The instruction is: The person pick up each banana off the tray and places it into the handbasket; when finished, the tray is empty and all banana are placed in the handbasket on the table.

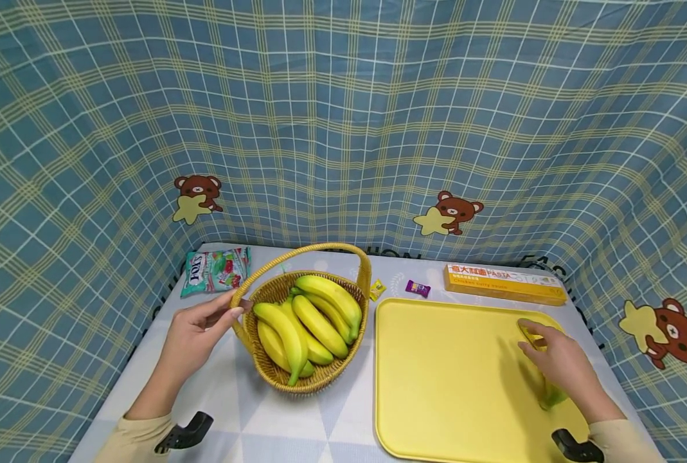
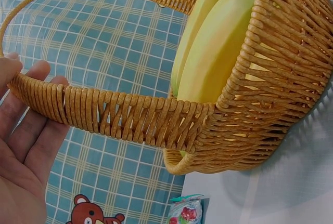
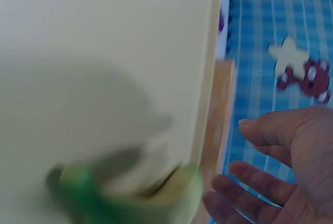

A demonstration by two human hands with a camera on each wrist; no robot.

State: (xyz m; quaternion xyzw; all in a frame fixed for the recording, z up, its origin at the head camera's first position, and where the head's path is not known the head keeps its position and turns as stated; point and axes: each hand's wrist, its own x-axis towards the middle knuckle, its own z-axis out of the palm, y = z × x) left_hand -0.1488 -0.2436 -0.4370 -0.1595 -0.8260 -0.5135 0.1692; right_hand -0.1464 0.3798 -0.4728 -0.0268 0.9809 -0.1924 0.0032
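On the left stands a wicker basket (image 1: pixel 314 388) with an arched handle (image 2: pixel 125 112), holding several yellow-green bananas (image 1: pixel 320 325). My left hand (image 1: pixel 195 328) grips the side of that handle between thumb and fingers; the left wrist view has the fingers (image 2: pixel 44 135) behind it. Over the right part of a yellow tray (image 1: pixel 436 379) hovers my right hand (image 1: pixel 563 363), its fingers loosely bent and holding nothing. Under it a single banana (image 1: pixel 551 397) lies on the tray, partly hidden by the hand. In the right wrist view this banana (image 3: pixel 140 206) is blurred and apart from the fingers.
A green FOX'S candy bag (image 1: pixel 216 271) lies behind the basket at left. Between basket and tray, toward the back, are a yellow candy (image 1: pixel 376 289) and a purple candy (image 1: pixel 418 288). A pasta box (image 1: pixel 504 285) sits behind the tray. Checked cloth (image 1: pixel 343 128) surrounds the table.
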